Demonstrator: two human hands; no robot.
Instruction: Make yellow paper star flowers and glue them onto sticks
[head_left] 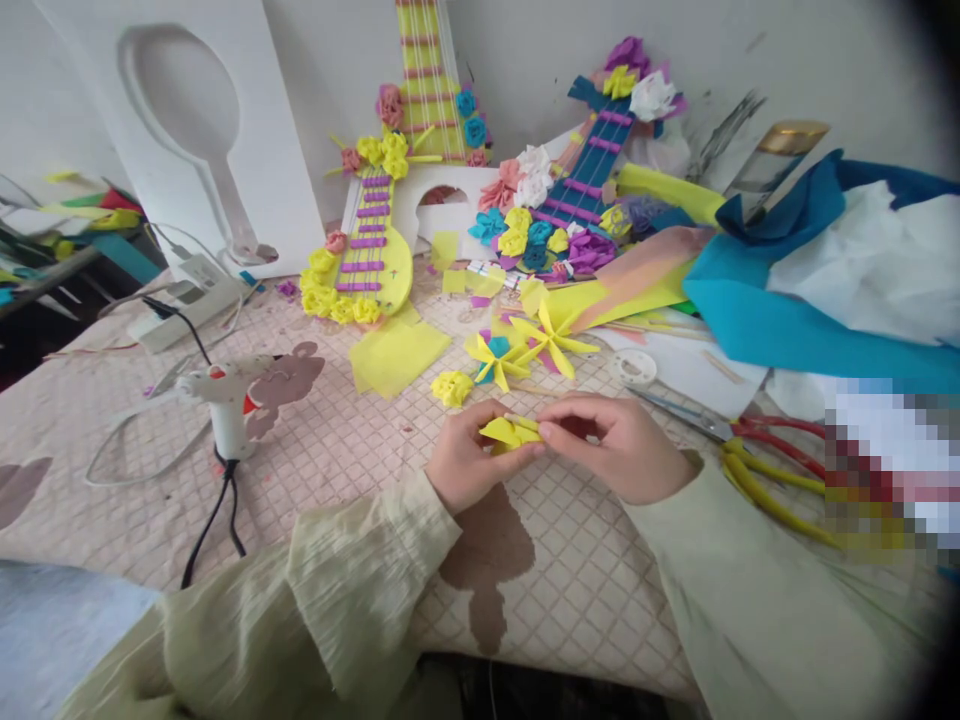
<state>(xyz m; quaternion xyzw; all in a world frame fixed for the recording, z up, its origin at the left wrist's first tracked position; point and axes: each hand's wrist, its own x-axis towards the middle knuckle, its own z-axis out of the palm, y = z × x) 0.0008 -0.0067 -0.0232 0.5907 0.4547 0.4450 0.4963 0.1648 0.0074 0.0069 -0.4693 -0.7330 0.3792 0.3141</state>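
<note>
Between my two hands is a small folded piece of yellow paper (504, 432), held above the table close to me. My left hand (466, 455) pinches it with thumb and fingers from the left. From the right, my right hand (619, 440) has its fingertips closed on the paper's edge, near a thin rolled or stick-like part. Just beyond lie a yellow paper rose (451, 388) and two yellow star-shaped paper flowers (553, 340), one overlapping the other. The fingers partly cover the folded piece, so its full shape is hidden.
Left stands a white glue gun (229, 420) with cables and a power strip (169, 318). Yellow paper sheets (401, 352) lie mid-table. Flower-decorated model instruments (375, 240) lean at the back. Right are red-handled scissors (780, 430), a tape roll (634, 368) and blue crepe paper (795, 320).
</note>
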